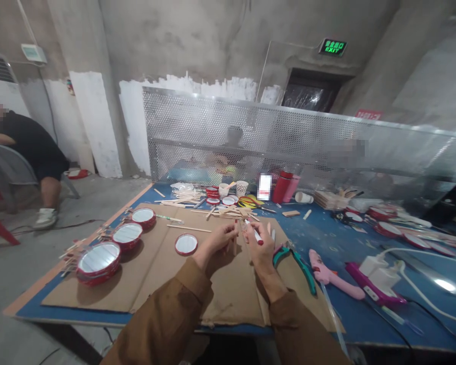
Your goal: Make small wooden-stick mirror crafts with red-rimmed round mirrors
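Observation:
Over the cardboard sheet (228, 304), my left hand (221, 242) pinches a small wooden stick (235, 245) upright; its upper end looks red. My right hand (263, 249) is closed around a white and red marker pen (255, 233), its point turned toward the stick. A round red-rimmed disc (186, 244) with a pale face lies left of my left hand. Beyond it, a long thin stick (189, 228) rests on the cardboard. Teal-handled pliers (298, 266) lie to the right of my right hand.
Stacks of red-rimmed discs (99, 261) with sticks stand at left. A pink glue gun (334, 276) and a purple power strip (376, 289) with white plugs and cables lie at right. Wood strips, paper cups (242, 188), a lit phone (264, 186) and a red bottle (282, 186) line the back.

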A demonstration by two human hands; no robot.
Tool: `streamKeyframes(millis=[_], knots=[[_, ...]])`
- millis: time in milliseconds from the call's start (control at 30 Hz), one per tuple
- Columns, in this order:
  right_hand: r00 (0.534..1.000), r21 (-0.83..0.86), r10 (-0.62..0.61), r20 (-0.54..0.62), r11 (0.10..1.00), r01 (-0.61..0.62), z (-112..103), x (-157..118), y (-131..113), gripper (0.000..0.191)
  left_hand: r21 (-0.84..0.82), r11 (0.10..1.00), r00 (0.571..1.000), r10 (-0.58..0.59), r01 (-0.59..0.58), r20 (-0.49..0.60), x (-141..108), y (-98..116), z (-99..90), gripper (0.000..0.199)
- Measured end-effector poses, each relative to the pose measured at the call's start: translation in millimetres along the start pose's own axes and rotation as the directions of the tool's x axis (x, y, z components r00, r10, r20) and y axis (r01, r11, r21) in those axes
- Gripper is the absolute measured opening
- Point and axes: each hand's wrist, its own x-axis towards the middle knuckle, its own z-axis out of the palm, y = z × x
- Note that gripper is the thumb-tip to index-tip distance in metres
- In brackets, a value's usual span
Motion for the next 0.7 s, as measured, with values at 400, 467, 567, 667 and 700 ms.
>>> streamKeyframes(millis=[400, 467, 567, 667, 700], knots=[[0.978, -0.140, -0.121, 0.170, 0.979, 0.145, 12, -3, 20, 0.022, -0.067, 0.998, 1.000, -0.018, 0.017, -0.022, -2, 1, 0.9, 0.026], [0.984, -0.161, -0.107, 0.145, 0.978, 0.130, 12, -2, 20, 0.022, -0.020, 0.999, 0.999, -0.036, 0.036, 0.001, -1, -1, -0.3, 0.026], [0.990, -0.184, -0.095, 0.103, 0.976, 0.113, 13, -2, 21, 0.022, 0.005, 1.000, 0.999, -0.021, 0.021, -0.027, -1, -1, -2.5, 0.029], [0.992, -0.153, -0.085, 0.089, 0.983, 0.098, 15, -2, 21, 0.024, 0.028, 0.999, 0.999, -0.020, 0.021, -0.036, -2, 3, -3.4, 0.032], [0.993, -0.138, -0.082, 0.086, 0.986, 0.093, 15, -1, 21, 0.024, 0.042, 0.999, 0.999, -0.022, 0.023, -0.033, -3, 4, -3.4, 0.032]])
